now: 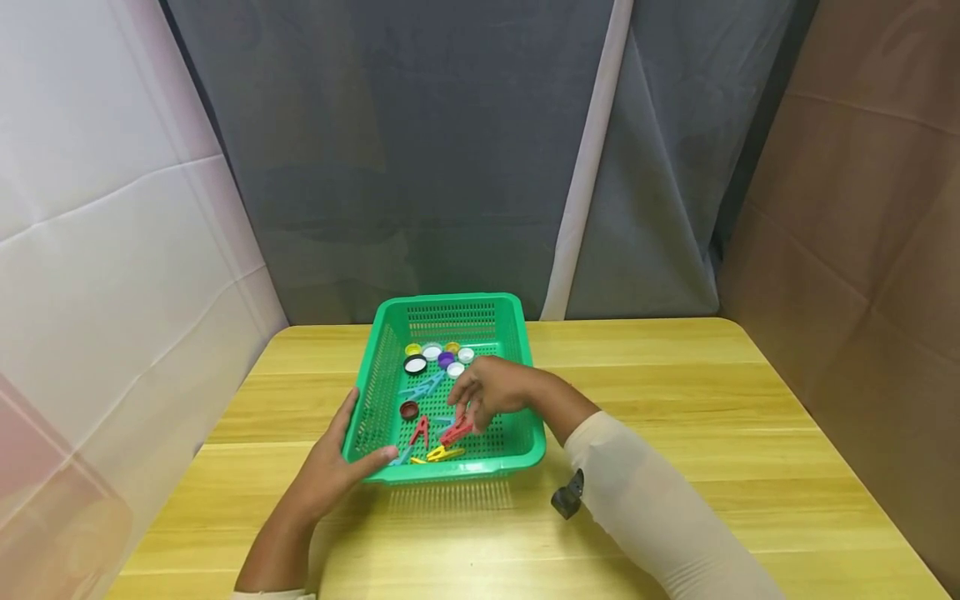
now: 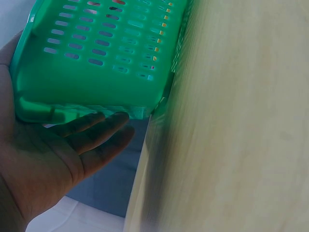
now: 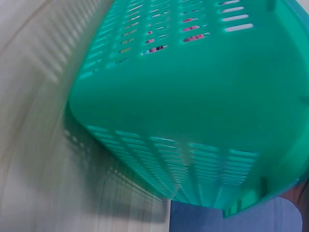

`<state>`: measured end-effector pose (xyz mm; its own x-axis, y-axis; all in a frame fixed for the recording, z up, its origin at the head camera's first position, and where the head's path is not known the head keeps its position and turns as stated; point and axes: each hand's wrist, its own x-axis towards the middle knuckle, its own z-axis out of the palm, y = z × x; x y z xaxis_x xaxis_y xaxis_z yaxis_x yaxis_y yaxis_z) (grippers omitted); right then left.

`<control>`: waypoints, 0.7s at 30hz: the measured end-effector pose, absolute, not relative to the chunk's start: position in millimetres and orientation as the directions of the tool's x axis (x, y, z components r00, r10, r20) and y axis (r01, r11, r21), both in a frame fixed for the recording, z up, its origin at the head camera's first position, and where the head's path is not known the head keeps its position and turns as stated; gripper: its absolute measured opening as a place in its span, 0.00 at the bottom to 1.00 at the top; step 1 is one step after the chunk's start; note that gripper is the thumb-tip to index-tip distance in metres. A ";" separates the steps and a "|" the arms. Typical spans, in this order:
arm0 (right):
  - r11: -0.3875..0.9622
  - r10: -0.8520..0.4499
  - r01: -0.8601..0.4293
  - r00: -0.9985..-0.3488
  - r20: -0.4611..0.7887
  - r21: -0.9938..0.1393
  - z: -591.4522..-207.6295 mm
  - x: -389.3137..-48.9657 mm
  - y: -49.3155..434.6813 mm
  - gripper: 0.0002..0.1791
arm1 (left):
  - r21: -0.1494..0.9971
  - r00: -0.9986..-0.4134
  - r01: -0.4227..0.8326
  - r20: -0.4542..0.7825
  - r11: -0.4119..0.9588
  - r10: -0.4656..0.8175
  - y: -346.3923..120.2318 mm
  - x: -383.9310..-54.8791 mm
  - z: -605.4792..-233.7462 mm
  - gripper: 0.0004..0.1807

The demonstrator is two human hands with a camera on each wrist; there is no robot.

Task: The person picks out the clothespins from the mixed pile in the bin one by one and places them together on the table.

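Note:
A green plastic basket [image 1: 531,454] stands on the table with small things inside. My left hand [image 1: 330,467] holds its near left corner, the thumb over the rim and the fingers along the outer wall. In the left wrist view those fingers [image 2: 104,145] extend beside the basket's side. Reaching over the right rim, my right hand [image 1: 491,392] pinches a red clothespin [image 1: 456,433] inside the basket. Close by lie another red clothespin [image 1: 421,431], a yellow clothespin [image 1: 446,453] and a blue clothespin [image 1: 426,386]. The right wrist view shows basket wall, with the right hand hidden behind it.
Several bottle caps sit toward the basket's far end, among them a purple cap [image 1: 446,359] and a black-rimmed cap [image 1: 415,365]. A brown cap [image 1: 408,410] lies nearer. The wooden table [image 1: 675,433] ends at a grey curtain [image 1: 450,167]; fabric walls flank both sides.

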<state>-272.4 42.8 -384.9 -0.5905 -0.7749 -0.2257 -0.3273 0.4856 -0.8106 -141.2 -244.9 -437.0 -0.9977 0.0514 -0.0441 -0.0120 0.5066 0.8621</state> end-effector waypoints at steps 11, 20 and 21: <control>0.455 -0.851 -0.527 -0.496 -0.175 -0.717 -381.3 -274.1 54.6 0.21 | 0.866 -0.998 0.000 -0.035 0.499 0.060 -245.4 -141.4 -438.8 0.66; 0.302 -0.863 -0.422 -0.501 -0.057 -0.855 -381.5 -276.3 67.7 0.18 | 0.866 -0.998 -0.002 -0.033 0.500 0.054 -244.9 -140.3 -437.7 0.65; 0.284 -0.865 -0.407 -0.500 -0.049 -0.868 -381.0 -276.1 69.5 0.18 | 0.866 -0.998 -0.001 -0.032 0.500 0.053 -244.8 -140.3 -437.8 0.65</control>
